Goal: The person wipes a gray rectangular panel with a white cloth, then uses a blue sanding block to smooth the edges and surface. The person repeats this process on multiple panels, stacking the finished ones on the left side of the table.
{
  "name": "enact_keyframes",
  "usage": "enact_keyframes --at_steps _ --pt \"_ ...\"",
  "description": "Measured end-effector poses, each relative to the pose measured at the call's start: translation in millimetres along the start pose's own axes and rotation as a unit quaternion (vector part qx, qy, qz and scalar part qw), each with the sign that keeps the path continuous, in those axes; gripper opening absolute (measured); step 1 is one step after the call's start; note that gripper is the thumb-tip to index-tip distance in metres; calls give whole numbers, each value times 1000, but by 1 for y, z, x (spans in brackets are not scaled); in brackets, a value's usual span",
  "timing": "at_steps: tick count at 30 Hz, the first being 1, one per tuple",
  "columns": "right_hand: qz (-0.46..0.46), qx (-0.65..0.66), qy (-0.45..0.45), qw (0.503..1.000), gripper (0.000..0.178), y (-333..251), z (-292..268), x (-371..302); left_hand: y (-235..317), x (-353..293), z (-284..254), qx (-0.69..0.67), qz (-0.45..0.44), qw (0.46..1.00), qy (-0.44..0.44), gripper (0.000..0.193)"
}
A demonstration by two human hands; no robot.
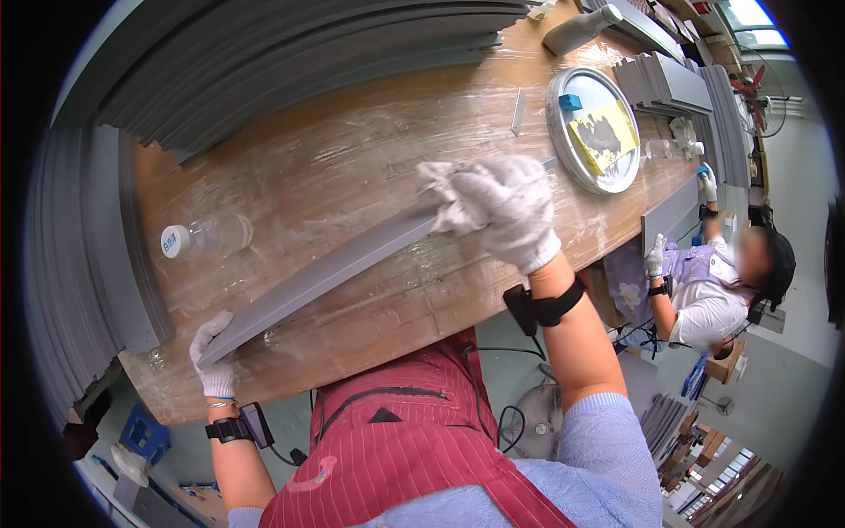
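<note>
A long grey board (330,273) lies aslant over the plastic-covered table, its near left end in my left hand (212,355). White knit gloves cover both of my hands. The left fingers are closed around the board's end. Bunched in my right hand (512,207) is a white cloth (451,195), pressed on the board towards its far right end. That hand's fingers are closed and slightly blurred, and with the cloth they hide part of the board; a short bit of its tip shows beyond the glove.
Stacks of grey boards (290,70) line the table's far and left sides. A clear bottle (207,238) lies at left. A round white lid (563,145) at right bears a yellow sheet (627,132) and blue block (570,102). A co-worker (704,290) handles another board (671,209).
</note>
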State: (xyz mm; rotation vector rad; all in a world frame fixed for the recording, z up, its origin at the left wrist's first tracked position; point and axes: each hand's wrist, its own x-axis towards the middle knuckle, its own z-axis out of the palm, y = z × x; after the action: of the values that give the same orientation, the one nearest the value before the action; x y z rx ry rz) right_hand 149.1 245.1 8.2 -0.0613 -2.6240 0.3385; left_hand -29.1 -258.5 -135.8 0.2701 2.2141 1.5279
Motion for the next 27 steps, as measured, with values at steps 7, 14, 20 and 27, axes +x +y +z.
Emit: enact_keyframes --at_steps 7,14,20,27 --pt "459 447 74 764 25 119 -3 -57 1 3 -1 7 -50 998 41 20" --pt "465 475 79 743 24 86 25 -42 53 -9 -4 -193 -246 950 15 38" --pt "456 406 101 785 30 50 -12 -52 54 -26 19 -278 -299 913 17 52" --pt "398 193 -57 895 52 35 47 -77 31 -22 13 -477 -298 827 -21 68"
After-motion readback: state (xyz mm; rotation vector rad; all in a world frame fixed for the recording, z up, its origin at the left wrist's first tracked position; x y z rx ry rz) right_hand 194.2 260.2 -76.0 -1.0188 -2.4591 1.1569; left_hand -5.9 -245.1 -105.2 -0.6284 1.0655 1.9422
